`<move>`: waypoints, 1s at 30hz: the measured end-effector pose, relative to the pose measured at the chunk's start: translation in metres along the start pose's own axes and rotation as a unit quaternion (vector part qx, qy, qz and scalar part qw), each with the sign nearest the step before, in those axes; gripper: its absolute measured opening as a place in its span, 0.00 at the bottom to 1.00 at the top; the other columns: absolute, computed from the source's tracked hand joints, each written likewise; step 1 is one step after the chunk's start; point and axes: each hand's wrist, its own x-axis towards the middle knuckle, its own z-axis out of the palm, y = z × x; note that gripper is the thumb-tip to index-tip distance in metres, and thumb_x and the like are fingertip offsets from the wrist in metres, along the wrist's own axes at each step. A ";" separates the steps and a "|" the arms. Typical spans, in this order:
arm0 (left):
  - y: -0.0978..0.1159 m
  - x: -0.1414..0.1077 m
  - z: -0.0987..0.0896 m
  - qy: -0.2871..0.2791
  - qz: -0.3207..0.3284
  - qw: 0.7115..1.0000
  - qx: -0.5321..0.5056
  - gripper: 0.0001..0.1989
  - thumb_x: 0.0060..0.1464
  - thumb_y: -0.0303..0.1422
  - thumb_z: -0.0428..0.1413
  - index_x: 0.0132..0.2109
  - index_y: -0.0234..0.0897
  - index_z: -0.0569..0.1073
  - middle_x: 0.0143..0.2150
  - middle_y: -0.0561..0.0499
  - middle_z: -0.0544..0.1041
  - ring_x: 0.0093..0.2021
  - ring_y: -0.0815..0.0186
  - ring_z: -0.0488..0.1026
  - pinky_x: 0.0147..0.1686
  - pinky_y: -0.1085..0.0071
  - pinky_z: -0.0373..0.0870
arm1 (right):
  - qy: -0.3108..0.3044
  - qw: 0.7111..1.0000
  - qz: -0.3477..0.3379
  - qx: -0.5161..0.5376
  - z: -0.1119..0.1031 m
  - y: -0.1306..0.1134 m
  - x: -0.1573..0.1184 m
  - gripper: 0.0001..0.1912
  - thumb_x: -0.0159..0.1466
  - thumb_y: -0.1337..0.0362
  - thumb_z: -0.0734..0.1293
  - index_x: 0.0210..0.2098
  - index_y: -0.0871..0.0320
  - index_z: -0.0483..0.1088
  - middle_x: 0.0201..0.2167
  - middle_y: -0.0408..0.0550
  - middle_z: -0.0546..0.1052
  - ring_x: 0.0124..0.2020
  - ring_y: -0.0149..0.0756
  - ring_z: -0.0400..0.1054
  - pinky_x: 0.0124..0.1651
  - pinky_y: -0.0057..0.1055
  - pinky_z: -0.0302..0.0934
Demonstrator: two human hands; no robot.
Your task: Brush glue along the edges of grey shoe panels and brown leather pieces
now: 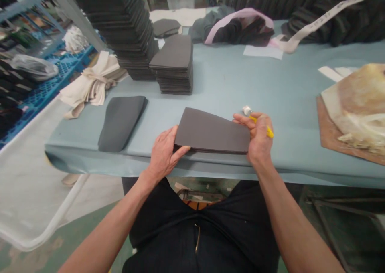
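A thin stack of dark grey panels (pixel 215 132) lies near the front edge of the table. Against its left end my left hand (pixel 164 150) is pressed, thumb over the near corner and fingers along the side. My right hand (pixel 259 136) touches the stack's right end and holds a yellow-handled brush (pixel 269 132), whose whitish tip points away from me. Left of my left hand lies a smaller pile of grey panels (pixel 122 122). Behind the stack stands a neat block of the same panels (pixel 176 68).
A tall pile of dark panels (pixel 120 28) rises at the back left, beside beige cloth strips (pixel 93 80). On the right, a whitish, glue-stained container (pixel 357 100) rests on a brown board (pixel 326 124). Dark pieces with a pink strip (pixel 249 12) lie at the back.
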 end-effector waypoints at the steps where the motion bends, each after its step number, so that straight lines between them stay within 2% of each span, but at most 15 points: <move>1: 0.001 0.000 0.001 0.002 0.001 1.000 -0.002 0.41 0.73 0.60 0.46 0.77 0.32 0.61 0.72 0.29 0.73 0.72 0.43 0.72 0.71 0.43 0.68 | 0.002 1.000 0.002 0.000 0.000 0.000 0.000 0.30 0.69 0.31 0.64 0.47 0.51 0.65 0.39 0.47 0.86 0.40 0.41 0.83 0.52 0.42 0.71; 7: 0.000 -0.003 -0.001 0.012 0.004 1.000 -0.023 0.43 0.73 0.60 0.45 0.76 0.30 0.61 0.71 0.27 0.73 0.71 0.42 0.73 0.70 0.41 0.70 | 0.010 1.000 -0.022 -0.002 0.000 -0.003 0.001 0.26 0.70 0.34 0.64 0.45 0.51 0.65 0.37 0.46 0.86 0.38 0.40 0.82 0.50 0.40 0.71; 10: 0.001 -0.005 -0.012 0.011 0.002 0.998 -0.067 0.40 0.75 0.57 0.45 0.79 0.33 0.56 0.72 0.29 0.73 0.72 0.46 0.73 0.69 0.45 0.72 | 0.034 0.999 -0.040 -0.012 -0.009 -0.009 0.006 0.25 0.70 0.35 0.64 0.44 0.50 0.64 0.38 0.45 0.86 0.37 0.38 0.81 0.47 0.37 0.71; 12: 0.006 -0.004 -0.025 0.030 0.005 0.996 -0.088 0.34 0.77 0.51 0.47 0.79 0.36 0.57 0.72 0.32 0.73 0.73 0.49 0.72 0.71 0.46 0.72 | 0.053 0.997 -0.054 -0.023 -0.018 -0.017 0.012 0.25 0.69 0.34 0.64 0.44 0.50 0.66 0.36 0.43 0.85 0.31 0.36 0.78 0.40 0.34 0.69; 15: 0.025 0.007 -0.045 0.060 0.067 0.994 -0.055 0.24 0.76 0.40 0.52 0.73 0.39 0.66 0.70 0.37 0.76 0.73 0.51 0.71 0.73 0.48 0.70 | 0.057 0.994 -0.078 -0.043 -0.026 -0.038 0.022 0.29 0.67 0.29 0.64 0.44 0.47 0.71 0.26 0.43 0.80 0.21 0.37 0.68 0.28 0.35 0.63; 17: 0.042 0.022 -0.053 0.036 0.131 0.990 -0.035 0.18 0.75 0.35 0.53 0.67 0.39 0.71 0.67 0.40 0.79 0.69 0.53 0.75 0.71 0.51 0.73 | 0.030 0.995 -0.078 -0.048 -0.023 -0.053 0.029 0.31 0.63 0.26 0.66 0.43 0.45 0.76 0.22 0.44 0.76 0.18 0.39 0.64 0.24 0.38 0.60; 20: 0.061 0.048 -0.051 -0.028 0.187 0.982 -0.004 0.14 0.76 0.32 0.50 0.60 0.34 0.76 0.64 0.39 0.80 0.63 0.53 0.78 0.64 0.54 0.78 | -0.020 0.997 -0.056 -0.044 -0.007 -0.070 0.038 0.31 0.57 0.26 0.73 0.38 0.47 0.79 0.20 0.46 0.73 0.17 0.39 0.62 0.22 0.39 0.59; 24: 0.071 0.068 -0.034 -0.078 0.159 0.983 0.048 0.11 0.73 0.29 0.53 0.54 0.32 0.78 0.62 0.38 0.81 0.57 0.49 0.79 0.55 0.51 0.81 | -0.066 0.995 -0.048 -0.057 0.027 -0.073 0.048 0.27 0.61 0.32 0.74 0.35 0.50 0.77 0.17 0.42 0.68 0.17 0.35 0.61 0.22 0.36 0.60; 26: 0.072 0.069 -0.026 -0.076 0.137 0.986 0.059 0.10 0.73 0.30 0.54 0.53 0.34 0.78 0.61 0.39 0.81 0.55 0.50 0.79 0.53 0.52 0.82 | -0.093 0.992 -0.051 -0.069 0.044 -0.070 0.055 0.27 0.64 0.33 0.73 0.34 0.52 0.76 0.16 0.38 0.64 0.16 0.32 0.59 0.21 0.33 0.58; 30: 0.073 0.063 -0.016 -0.014 0.120 0.991 0.048 0.09 0.73 0.31 0.54 0.51 0.34 0.78 0.59 0.39 0.82 0.55 0.51 0.79 0.52 0.55 0.83 | -0.138 0.985 -0.055 -0.083 0.071 -0.064 0.073 0.29 0.66 0.33 0.72 0.31 0.53 0.77 0.14 0.35 0.57 0.15 0.28 0.55 0.18 0.28 0.51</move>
